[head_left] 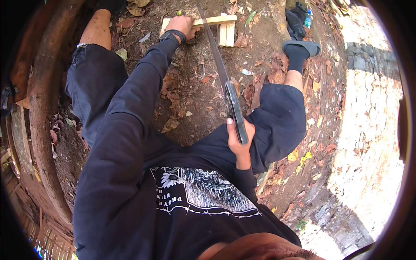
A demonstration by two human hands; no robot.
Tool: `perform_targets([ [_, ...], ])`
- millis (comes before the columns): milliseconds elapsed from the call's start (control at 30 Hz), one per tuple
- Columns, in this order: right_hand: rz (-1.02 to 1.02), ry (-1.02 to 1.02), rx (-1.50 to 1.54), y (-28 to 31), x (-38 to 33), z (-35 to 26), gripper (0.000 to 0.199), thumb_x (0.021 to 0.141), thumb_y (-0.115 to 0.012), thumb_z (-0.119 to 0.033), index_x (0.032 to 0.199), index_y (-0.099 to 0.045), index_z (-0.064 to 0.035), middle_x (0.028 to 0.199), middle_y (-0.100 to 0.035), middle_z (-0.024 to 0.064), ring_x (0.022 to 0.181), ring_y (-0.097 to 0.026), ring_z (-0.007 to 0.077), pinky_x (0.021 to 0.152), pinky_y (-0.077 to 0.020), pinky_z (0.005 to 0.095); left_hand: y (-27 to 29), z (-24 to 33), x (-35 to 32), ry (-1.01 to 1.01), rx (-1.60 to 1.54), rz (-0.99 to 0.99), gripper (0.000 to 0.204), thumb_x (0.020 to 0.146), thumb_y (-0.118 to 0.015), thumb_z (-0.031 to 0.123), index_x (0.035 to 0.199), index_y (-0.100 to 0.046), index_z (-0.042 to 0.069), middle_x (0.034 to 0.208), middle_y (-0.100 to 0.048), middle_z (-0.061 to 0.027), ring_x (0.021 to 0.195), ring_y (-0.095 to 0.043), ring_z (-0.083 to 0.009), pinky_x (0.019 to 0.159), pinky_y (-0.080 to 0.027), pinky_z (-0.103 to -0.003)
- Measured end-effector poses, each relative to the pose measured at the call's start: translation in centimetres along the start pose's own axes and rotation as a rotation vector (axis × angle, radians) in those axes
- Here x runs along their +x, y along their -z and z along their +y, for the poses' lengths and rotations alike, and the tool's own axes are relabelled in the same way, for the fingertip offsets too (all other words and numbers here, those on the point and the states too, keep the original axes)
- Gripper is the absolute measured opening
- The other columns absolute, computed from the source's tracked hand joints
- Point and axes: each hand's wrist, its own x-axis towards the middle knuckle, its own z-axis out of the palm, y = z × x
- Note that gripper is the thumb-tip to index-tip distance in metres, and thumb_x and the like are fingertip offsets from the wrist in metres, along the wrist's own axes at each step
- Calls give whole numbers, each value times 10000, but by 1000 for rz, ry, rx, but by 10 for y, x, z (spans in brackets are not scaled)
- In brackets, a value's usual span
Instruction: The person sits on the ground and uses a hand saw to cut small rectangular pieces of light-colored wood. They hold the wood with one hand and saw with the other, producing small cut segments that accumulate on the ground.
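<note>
Across the wooden strip [219,20], one long saw [222,71]

The saw passes over the strip just to the right of the left hand [183,27]. This hand is closed on the left part of the strip, with a dark band [177,34] at its wrist. On the near side of the strip, well apart from it, the right hand [241,135] grips the saw by its handle. Whether the blade touches the strip, I cannot tell. Near the right end of the strip, two short wooden pieces [227,34] lie crosswise to it, side by side. Farther to the right of the strip are a grey slipper [311,47] on a foot, and a small bottle [308,20] beside a dark bundle [296,21]. Around the strip, dry leaves [277,77] lie on brown soil [199,104].
</note>
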Motion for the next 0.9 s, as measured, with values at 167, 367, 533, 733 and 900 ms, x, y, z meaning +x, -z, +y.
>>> perform_targets([
  [167, 76, -47, 149, -49, 93, 31, 224, 988, -766, -104, 827, -665, 15, 631, -563, 32, 571, -515, 112, 555, -418, 338, 10, 5, 13, -43, -27, 15, 491, 944, -790, 534, 1095, -815, 67, 888, -795, -193, 831, -785, -383, 777, -645, -490],
  [367, 6, -15, 1, -15, 19, 19, 120, 977, -759, -73, 949, -726, 39, 630, -578, 65, 542, -582, 152, 565, -456, 340, 6, -2, 11, 11, 15, -36, 501, 947, -775, 567, 1150, -830, 112, 913, -805, -196, 860, -794, -376, 803, -651, -493],
  [533, 10, -85, -13, 24, -38, 13, 115, 971, -754, -56, 987, -739, 56, 627, -586, 53, 550, -580, 104, 549, -443, 312, 3, 3, 3, 1, 25, 0, 455, 967, -765, 530, 1146, -832, 117, 930, -806, -194, 860, -794, -366, 794, -652, -493],
  [733, 66, 119, 42, -51, 96, 29, 250, 999, -756, -120, 802, -656, -3, 601, -568, 63, 528, -537, 130, 524, -411, 348, 4, 4, 4, -75, 17, 47, 507, 964, -761, 531, 1271, -786, 128, 957, -809, -182, 883, -792, -366, 816, -649, -489],
  [900, 30, 64, -17, -30, 44, 18, 116, 989, -746, -76, 933, -737, 25, 618, -578, 61, 538, -570, 118, 533, -431, 332, 14, 2, 8, -37, 40, -10, 492, 957, -761, 555, 1166, -815, 113, 926, -805, -183, 866, -791, -367, 806, -644, -495],
])
